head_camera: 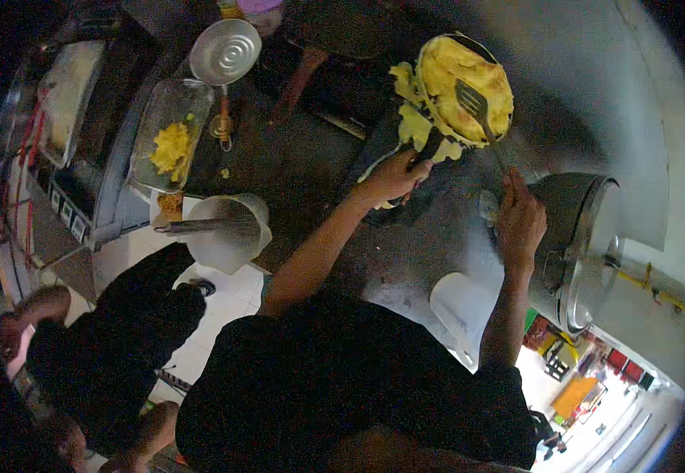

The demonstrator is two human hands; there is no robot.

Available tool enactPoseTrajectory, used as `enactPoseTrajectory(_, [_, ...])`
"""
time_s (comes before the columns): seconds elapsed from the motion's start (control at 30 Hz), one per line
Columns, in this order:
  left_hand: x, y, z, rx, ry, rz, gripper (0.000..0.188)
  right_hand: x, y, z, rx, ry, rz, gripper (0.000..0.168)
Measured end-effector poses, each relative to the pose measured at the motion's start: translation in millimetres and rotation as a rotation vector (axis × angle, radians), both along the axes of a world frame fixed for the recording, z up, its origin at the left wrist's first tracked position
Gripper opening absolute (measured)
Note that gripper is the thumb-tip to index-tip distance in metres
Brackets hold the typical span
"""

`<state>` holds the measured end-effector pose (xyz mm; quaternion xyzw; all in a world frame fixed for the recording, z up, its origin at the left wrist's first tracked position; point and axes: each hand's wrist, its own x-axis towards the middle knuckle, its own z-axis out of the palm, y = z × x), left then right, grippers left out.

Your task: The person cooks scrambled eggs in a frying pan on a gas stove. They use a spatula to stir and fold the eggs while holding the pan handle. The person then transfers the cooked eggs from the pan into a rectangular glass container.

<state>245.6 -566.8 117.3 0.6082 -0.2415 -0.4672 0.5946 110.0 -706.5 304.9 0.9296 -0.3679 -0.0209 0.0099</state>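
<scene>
A round pan (418,77) full of browned yellow egg (445,65) is at the upper right. My left hand (398,176) is closed round the pan's dark handle (431,145), below the pan. In my right hand (521,216) is a slotted metal spatula (472,101), its blade resting on or just over the egg. Ragged yellow pieces (414,125) lie along the pan's left side and beneath it. Part of a pale-rimmed round object shows under my left hand, mostly hidden.
Left on the dark worktop are a clear tray (141,159) of yellow scraps and a metal ladle (227,53). A whisk (218,226) lies across a white tub (230,257). A large lidded pot (561,236) stands right, near a white container (454,301). Another person (118,343) is at lower left.
</scene>
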Motion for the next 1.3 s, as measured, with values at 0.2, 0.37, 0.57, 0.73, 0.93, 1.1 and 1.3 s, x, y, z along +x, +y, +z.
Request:
enactPoseTrajectory(0.2, [4,16,-50,-0.117,-0.319,-0.016,0.037,-30,-15,-47,-0.029,-0.186,0.365,0.037])
enactPoseTrajectory(0.37, [-34,56,-61,0.009,-0.302,-0.007,0.033,-48,-20,-81,0.282,-0.155,0.223,0.038])
enactPoseTrajectory(0.57, [-84,99,-55,0.068,-0.125,0.044,0.04,-33,-30,-75,0.149,-0.141,0.278,0.034])
enactPoseTrajectory(0.73, [-106,114,-49,-0.004,0.06,0.136,0.042,-47,-60,-23,0.014,-0.208,0.283,0.032])
enactPoseTrajectory(0.93, [-75,118,14,0.048,-0.047,0.11,0.037,-43,-76,11,-0.069,-0.266,0.342,0.031])
enactPoseTrajectory(1.1, [-50,75,6,0.011,-0.109,0.205,0.042,-34,-90,17,-0.45,-0.021,0.39,0.03])
enactPoseTrajectory(1.3, [-37,32,-19,0.034,-0.635,0.458,0.056,-13,-43,76,-0.303,0.082,0.274,0.027])
